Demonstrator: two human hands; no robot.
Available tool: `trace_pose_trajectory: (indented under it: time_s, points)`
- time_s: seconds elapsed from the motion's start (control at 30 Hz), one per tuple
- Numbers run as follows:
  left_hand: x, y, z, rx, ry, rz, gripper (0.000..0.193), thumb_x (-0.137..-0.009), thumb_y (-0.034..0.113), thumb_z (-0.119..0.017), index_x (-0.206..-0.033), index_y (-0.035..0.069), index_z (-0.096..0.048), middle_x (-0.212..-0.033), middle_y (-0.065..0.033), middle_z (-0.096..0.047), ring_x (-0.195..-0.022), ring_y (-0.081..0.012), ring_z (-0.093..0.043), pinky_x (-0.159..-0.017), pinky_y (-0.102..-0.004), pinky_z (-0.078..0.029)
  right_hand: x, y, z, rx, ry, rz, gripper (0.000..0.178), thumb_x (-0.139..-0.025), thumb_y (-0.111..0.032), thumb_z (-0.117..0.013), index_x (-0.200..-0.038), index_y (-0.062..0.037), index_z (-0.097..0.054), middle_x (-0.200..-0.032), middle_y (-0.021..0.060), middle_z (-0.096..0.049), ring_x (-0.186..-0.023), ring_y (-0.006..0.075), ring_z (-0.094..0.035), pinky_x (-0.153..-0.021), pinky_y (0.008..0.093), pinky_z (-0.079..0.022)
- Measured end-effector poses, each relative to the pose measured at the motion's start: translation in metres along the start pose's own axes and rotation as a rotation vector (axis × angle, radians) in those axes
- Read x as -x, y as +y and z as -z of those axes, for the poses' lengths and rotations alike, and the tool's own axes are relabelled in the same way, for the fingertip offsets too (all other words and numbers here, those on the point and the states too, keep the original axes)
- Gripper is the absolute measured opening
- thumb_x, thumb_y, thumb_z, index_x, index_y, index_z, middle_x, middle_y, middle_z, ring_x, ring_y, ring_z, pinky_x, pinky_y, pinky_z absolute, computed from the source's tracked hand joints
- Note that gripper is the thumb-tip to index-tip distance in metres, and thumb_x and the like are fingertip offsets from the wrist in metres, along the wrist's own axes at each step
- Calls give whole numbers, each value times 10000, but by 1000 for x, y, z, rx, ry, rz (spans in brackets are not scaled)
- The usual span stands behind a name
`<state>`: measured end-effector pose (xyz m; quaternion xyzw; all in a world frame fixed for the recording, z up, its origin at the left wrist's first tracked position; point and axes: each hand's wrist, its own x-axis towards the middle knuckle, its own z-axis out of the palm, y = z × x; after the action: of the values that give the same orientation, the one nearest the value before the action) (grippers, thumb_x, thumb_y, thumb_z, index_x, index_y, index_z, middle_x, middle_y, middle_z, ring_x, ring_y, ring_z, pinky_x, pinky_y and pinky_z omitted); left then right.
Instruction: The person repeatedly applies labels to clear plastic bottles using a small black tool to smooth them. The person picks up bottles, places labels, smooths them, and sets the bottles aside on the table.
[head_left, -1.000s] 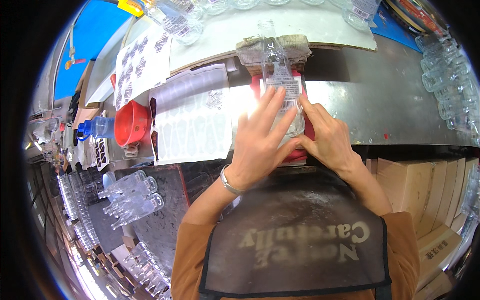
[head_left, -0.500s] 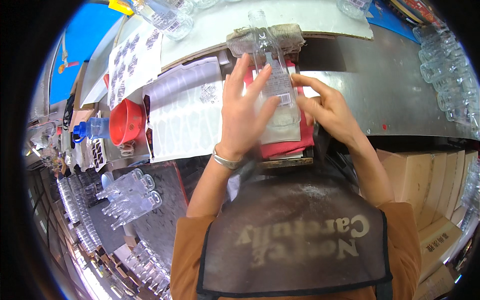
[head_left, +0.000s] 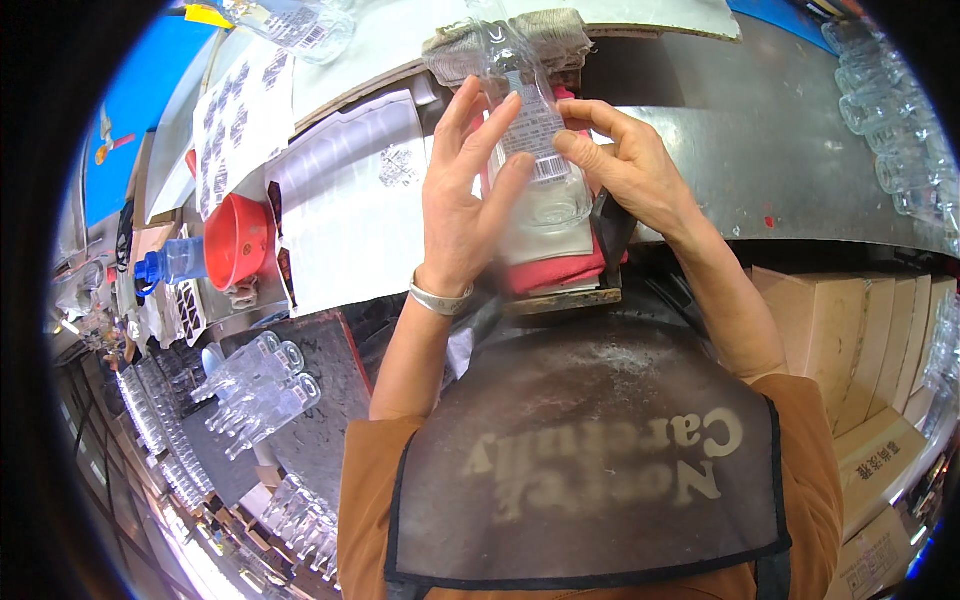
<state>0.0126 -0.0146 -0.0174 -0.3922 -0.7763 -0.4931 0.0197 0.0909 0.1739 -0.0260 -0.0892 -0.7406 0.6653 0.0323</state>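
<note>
Compared with one second ago, as the head view shows, the left hand (head_left: 462, 190) has drawn away from the lower body of a clear glass bottle (head_left: 556, 203) toward its left edge, while the right hand (head_left: 632, 165) has moved from near the base up beside the label (head_left: 540, 140). At upper centre of the frame, the bottle lies with its neck toward the top edge, resting on a rolled grey cloth (head_left: 555, 38), its base above a red cloth (head_left: 560, 270). The left hand is unclenched, its fingers spread and overlapping the bottle's left side; whether they touch glass cannot be told. The right hand has thumb and forefinger bent at the label's right edge; whether they pinch anything cannot be told. Left of centre lies a white printed sheet (head_left: 345, 225), then a red bowl (head_left: 237, 240) and a blue-capped bottle (head_left: 183, 260). More clear bottles (head_left: 262, 390) lie at lower left; cardboard boxes (head_left: 830, 340) stand at right.
</note>
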Motion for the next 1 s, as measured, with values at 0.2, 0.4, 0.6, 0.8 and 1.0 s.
trace_pose_trajectory:
  time_s: [0.2, 0.4, 0.6, 0.8, 1.0]
  points:
    - [1, 0, -1, 6, -4, -2, 501, -880, 97, -730, -1371, 114, -629, -1538, -185, -415, -1360, -332, -483, -1110, -422, -409, 1, 0, 1, -14, -5, -1, 516, -970, -280, -687, -1349, 43, -552, -1124, 48, -645, -633, 31, -507, -583, 218, -438]
    - [3, -1, -2, 29, -2, 5, 516, -875, 81, -727, -1380, 112, -621, -1542, -178, -414, -1364, -327, -478, -1112, -420, -406, 0, -1, 2, -13, -28, 6, 502, -962, -265, -695, -1345, 32, -561, -1108, 48, -650, -629, 28, -502, -583, 212, -431]
    - [3, -1, -2, 51, -3, 11, 520, -875, 72, -723, -1382, 116, -620, -1537, -175, -423, -1363, -326, -478, -1110, -419, -404, -1, 3, 2, -19, -25, 24, 498, -964, -264, -694, -1346, 28, -563, -1109, 31, -651, -648, 21, -497, -596, 204, -418]
    - [3, -2, -3, 44, -5, 16, 521, -878, 79, -722, -1387, 120, -617, -1535, -175, -427, -1361, -327, -481, -1108, -419, -404, -1, -1, 4, -16, -37, -19, 510, -960, -279, -698, -1347, 23, -560, -1122, 37, -648, -660, 26, -507, -604, 206, -425]
    - [2, -1, -3, 25, -7, 12, 515, -883, 84, -717, -1387, 119, -616, -1537, -177, -424, -1378, -330, -467, -1114, -420, -398, -3, 6, 3, 12, 22, 46, 529, -904, -383, -723, -1243, 15, -644, -1109, 138, -707, -956, 183, -640, -866, 312, -489]
